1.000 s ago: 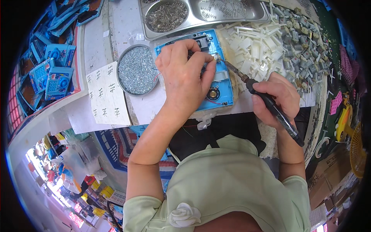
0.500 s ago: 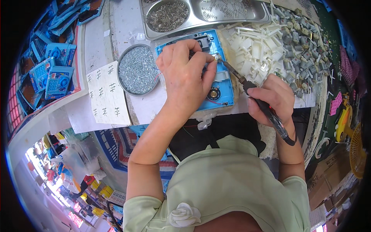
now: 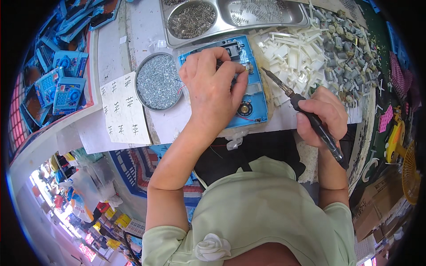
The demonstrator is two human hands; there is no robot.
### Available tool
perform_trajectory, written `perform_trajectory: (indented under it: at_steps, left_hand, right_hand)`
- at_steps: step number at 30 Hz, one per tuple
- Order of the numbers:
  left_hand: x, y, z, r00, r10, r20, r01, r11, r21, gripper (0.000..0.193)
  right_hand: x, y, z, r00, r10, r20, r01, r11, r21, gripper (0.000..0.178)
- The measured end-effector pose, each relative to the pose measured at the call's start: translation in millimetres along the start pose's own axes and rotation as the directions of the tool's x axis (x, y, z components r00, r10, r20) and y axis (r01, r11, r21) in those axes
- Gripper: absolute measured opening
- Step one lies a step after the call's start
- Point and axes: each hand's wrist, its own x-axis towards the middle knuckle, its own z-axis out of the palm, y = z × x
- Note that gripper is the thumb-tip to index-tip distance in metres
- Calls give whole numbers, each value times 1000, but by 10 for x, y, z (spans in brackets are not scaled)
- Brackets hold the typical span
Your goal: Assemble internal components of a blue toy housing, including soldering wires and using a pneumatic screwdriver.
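Note:
My right hand (image 3: 326, 116) grips the black handle of a soldering iron (image 3: 301, 103). Its bare metal tip points up and left, just off the right edge of an open blue plastic casing (image 3: 258, 101). Over that casing lies my left hand (image 3: 212, 86), fingers bent and pinched together; whatever they hold is hidden beneath them. A small round speaker (image 3: 244, 108) sits in the casing's lower part, with a thin red wire near it. Further thin wires (image 3: 181, 88) stick out left of my left hand.
Left of the casing stands a round dish (image 3: 159, 82) of small screws beside a handwritten paper sheet (image 3: 122, 111). Behind is a metal tray (image 3: 224, 26) of springs. White plastic parts (image 3: 293, 55) and small grey motors (image 3: 348, 57) heap at right; blue casings (image 3: 69, 95) pile far left.
My right hand has drawn the soldering iron away to the right, so its tip is off the casing. My left hand has stayed in nearly the same place.

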Motion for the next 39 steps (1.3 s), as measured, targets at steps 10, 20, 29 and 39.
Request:
perform_trajectory:
  at_steps: [10, 20, 29, 39]
  left_hand:
    - [12, 8, -16, 1000, 0, 1, 0, 1000, 7, 16]
    - [26, 4, -55, 1000, 2, 22, -2, 1000, -12, 18]
    - [98, -84, -131, 995, 105, -3, -105, 994, -18, 18]
    - [167, -85, -118, 970, 224, 96, -232, 969, 82, 23]
  right_hand:
    - [32, 12, -31, 1000, 17, 5, -17, 1000, -6, 28]
    - [31, 63, -19, 999, 44, -16, -45, 999, -17, 28]
    - [38, 93, -16, 999, 50, -10, -50, 999, -20, 25]
    - [112, 109, 35, 999, 48, 22, -48, 999, -11, 27]
